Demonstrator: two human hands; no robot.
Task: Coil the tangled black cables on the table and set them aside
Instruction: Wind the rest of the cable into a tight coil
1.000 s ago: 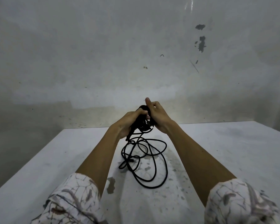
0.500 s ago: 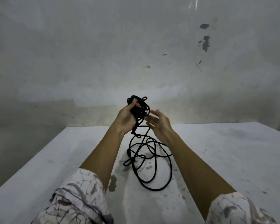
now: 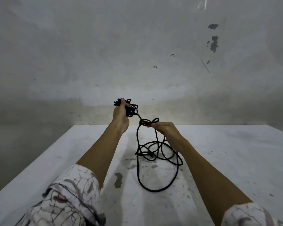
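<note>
A thin black cable (image 3: 160, 154) lies in loose tangled loops on the white table (image 3: 227, 160). My left hand (image 3: 120, 115) is raised above the table's far edge and grips a small bunched coil of the cable (image 3: 131, 109). From that bunch the cable runs down and right to a knot of small loops (image 3: 148, 122). My right hand (image 3: 166, 130) pinches the cable right at that knot, lower than the left hand. Two strands hang from the knot down to the loops on the table.
The table top is stained with grey patches (image 3: 118, 177) near the front. A blotched grey wall (image 3: 137, 54) stands right behind the table's far edge. Patterned sleeves (image 3: 69, 198) cover both upper forearms.
My hands have come apart. The left hand rose with the bunch. The right hand opened, dropped lower and to the right, and now pinches the knot, pulling cable out between the hands.
</note>
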